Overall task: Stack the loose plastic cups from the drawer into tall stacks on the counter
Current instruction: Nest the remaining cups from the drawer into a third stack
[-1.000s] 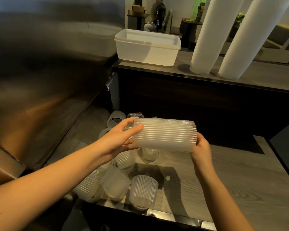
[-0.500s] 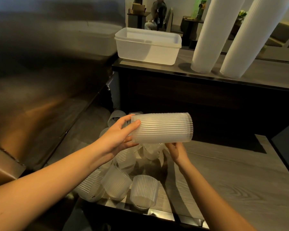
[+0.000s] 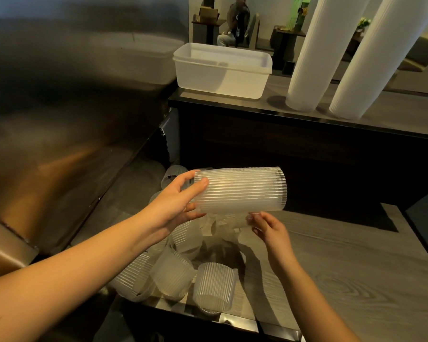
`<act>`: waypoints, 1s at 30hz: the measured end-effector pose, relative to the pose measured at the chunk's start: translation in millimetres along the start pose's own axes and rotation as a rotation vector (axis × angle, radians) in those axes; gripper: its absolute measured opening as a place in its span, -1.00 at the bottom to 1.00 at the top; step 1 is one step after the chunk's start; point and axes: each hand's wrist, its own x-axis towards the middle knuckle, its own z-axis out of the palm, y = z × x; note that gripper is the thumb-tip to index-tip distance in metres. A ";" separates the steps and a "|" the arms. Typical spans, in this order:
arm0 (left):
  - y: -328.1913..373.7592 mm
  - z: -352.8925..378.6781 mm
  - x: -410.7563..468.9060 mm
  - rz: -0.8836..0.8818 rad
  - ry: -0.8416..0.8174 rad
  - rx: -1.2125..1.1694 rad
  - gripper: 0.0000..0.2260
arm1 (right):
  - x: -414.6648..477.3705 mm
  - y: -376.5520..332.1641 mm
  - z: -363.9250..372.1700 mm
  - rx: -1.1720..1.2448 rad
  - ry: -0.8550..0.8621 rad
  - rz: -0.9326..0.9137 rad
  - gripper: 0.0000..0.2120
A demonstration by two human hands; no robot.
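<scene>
Above the drawer (image 3: 232, 320), the left hand (image 3: 176, 206) grips one end of a sideways cup stack (image 3: 242, 191); the right hand (image 3: 269, 228) curls just beneath, at 5 o'clock, grasp unclear. Loose cups (image 3: 213, 287) lie at 6 o'clock, tall stacks (image 3: 311, 53) at 1.

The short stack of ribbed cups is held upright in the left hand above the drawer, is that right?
Not upright. The head view shows the left hand holding the short stack of ribbed cups lying on its side, above the drawer.
</scene>
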 end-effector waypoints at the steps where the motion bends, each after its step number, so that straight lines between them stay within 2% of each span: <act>1: -0.2 -0.1 0.3 0.002 -0.001 -0.002 -0.55 | -3.1 -1.2 -6.1 0.035 0.034 -0.023 -0.84; 6: -1.2 -0.4 0.2 0.006 0.002 0.000 -0.58 | -10.7 -14.3 -37.6 0.209 0.269 -0.125 -0.86; 8: -1.9 -0.5 0.1 0.003 0.003 0.006 -0.57 | -10.5 -25.4 -47.3 0.266 0.354 -0.126 -0.81; 11: -2.3 -0.4 0.4 -0.002 0.003 0.015 -0.56 | -15.6 -44.6 -55.6 0.340 0.381 -0.139 -0.76; 14: -2.5 -1.0 0.8 -0.011 0.001 0.019 -0.56 | -24.0 -60.0 -56.1 0.459 0.324 -0.163 -0.78; 17: -2.6 -0.4 0.2 -0.018 -0.005 0.016 -0.55 | -29.3 -67.6 -52.3 0.470 0.207 -0.196 -0.86; 22: -2.2 0.6 0.3 -0.003 -0.006 -0.001 -0.57 | -34.6 -62.0 -49.1 0.336 0.118 -0.226 -0.76; 25: -1.5 1.2 -0.4 0.016 -0.014 0.033 -0.56 | -35.7 -55.5 -51.4 0.232 0.088 -0.272 -0.62; 26: -1.5 1.6 -0.6 0.020 -0.012 0.044 -0.56 | -37.1 -55.7 -50.7 0.178 0.071 -0.284 -0.64; 28: -2.0 2.5 -1.2 0.021 -0.012 0.059 -0.57 | -39.4 -55.8 -46.5 0.067 0.032 -0.296 -0.83; 30: -2.3 2.4 -2.2 0.016 -0.009 0.063 -0.58 | -40.5 -55.2 -38.9 -0.054 0.004 -0.285 -0.80</act>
